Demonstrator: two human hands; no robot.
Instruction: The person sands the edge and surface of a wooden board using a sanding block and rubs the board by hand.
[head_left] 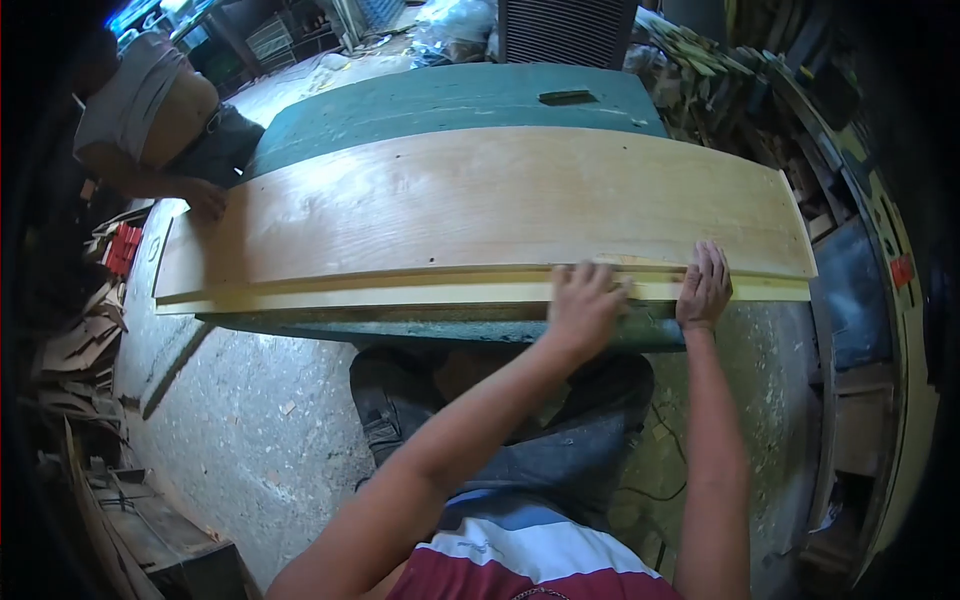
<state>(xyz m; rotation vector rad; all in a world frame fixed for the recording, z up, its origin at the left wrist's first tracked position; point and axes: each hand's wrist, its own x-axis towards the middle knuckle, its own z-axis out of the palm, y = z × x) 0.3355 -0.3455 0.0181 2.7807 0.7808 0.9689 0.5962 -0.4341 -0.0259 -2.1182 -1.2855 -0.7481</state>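
Note:
A long pale wooden panel [480, 200] lies across a green table [400, 100], with a light wood strip [400, 292] along its near edge. My left hand [583, 308] is on the strip, right of the middle, its fingers bent over the edge and blurred by motion. Farther right, my right hand [705, 287] rests on the same edge near the panel's right end, fingers stretched forward over the strip and onto the panel. Small dark holes dot the panel.
Another person [150, 120] stands at the left, a hand on the panel's left end. A small dark piece [567, 97] lies on the table's far part. Scrap wood [90, 345] is piled at left; shelving [860, 420] stands at right.

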